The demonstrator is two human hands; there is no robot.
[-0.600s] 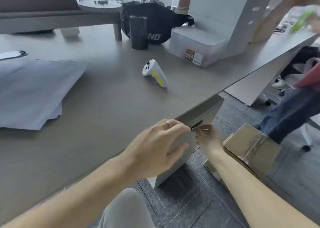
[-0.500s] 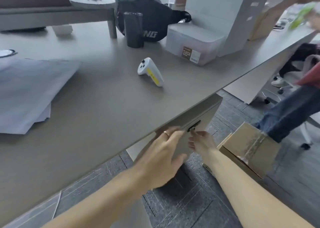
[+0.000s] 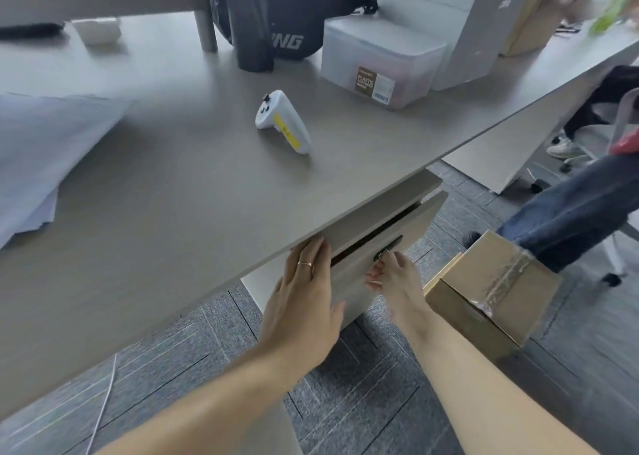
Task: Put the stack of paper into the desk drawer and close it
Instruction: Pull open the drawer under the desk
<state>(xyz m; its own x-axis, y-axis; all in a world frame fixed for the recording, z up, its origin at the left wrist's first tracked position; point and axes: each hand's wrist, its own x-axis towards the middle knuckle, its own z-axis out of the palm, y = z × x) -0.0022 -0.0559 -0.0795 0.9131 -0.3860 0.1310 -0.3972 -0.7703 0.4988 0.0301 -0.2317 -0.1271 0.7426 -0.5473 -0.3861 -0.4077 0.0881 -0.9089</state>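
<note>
The stack of white paper (image 3: 45, 150) lies on the grey desk (image 3: 179, 212) at the far left, untouched. Under the desk's front edge sits the drawer (image 3: 383, 247), its grey front pulled out a little so a dark gap shows along the top. My left hand (image 3: 304, 302) rests flat with fingers spread against the drawer front, just under the desk edge. My right hand (image 3: 394, 278) pinches the small metal key or pull at the drawer's dark handle slot (image 3: 389, 249).
A white game controller (image 3: 281, 121), a clear plastic box (image 3: 383, 60), a black cylinder (image 3: 249, 29) and a black bag (image 3: 294, 15) stand on the desk. A taped cardboard box (image 3: 491, 285) sits on the carpet right of the drawer. Another person's legs (image 3: 570, 219) are at right.
My view has dropped and pulled back from the desk. The left hand slid from the desk edge down onto the drawer front. The drawer now shows a gap along its top.
</note>
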